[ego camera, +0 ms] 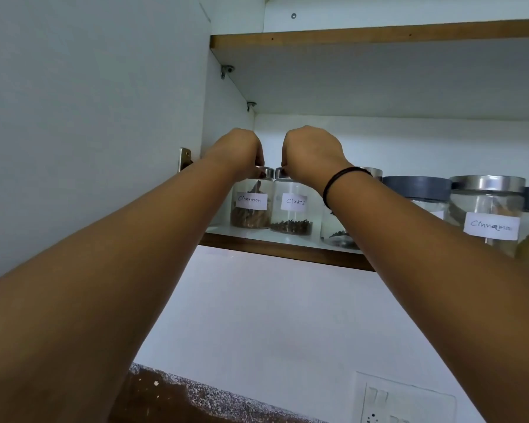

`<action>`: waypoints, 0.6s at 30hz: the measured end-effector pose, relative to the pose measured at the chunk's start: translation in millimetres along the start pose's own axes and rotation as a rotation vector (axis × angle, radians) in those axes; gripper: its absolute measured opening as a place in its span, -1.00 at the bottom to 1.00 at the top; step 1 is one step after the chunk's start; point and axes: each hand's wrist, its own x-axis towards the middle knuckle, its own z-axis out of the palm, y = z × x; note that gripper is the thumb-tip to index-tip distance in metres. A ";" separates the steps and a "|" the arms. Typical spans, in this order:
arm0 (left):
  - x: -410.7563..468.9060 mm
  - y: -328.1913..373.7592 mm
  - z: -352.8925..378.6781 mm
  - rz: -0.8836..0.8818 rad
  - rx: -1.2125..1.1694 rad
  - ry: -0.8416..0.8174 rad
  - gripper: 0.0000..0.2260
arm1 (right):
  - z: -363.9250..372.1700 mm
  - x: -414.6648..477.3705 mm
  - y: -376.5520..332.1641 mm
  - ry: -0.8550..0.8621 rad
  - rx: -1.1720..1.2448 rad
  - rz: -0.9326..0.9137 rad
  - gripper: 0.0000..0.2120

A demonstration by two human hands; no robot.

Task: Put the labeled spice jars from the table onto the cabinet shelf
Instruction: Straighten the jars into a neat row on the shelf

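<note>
Two small glass jars with metal lids stand side by side at the left end of the cabinet shelf. My left hand grips the lid of the jar labelled Cinnamon, which holds brown sticks. My right hand grips the lid of the jar labelled Cloves, with dark cloves at its bottom. Both jars rest on the shelf board. My fingers hide most of each lid.
Further right on the shelf stand a jar partly hidden by my right forearm, a dark-lidded jar and a bigger Cinnamon jar. The cabinet side wall is close on the left. A speckled counter and wall socket lie below.
</note>
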 end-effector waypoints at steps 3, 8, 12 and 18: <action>5.1 -0.1 0.0 -0.005 0.003 -0.014 -0.79 | 3.8 2.1 -0.7 0.017 -0.032 -0.011 -0.86; 19.1 1.6 5.4 -0.014 0.036 -0.047 -0.78 | 14.2 6.2 2.7 0.035 -0.041 -0.002 -0.85; 26.6 -2.9 12.8 -0.013 0.053 -0.068 -0.78 | 20.6 10.1 3.1 0.046 -0.045 -0.005 -0.86; 35.9 -2.1 20.7 -0.023 0.087 -0.098 -0.77 | 36.8 19.5 11.5 0.057 -0.016 0.010 -0.91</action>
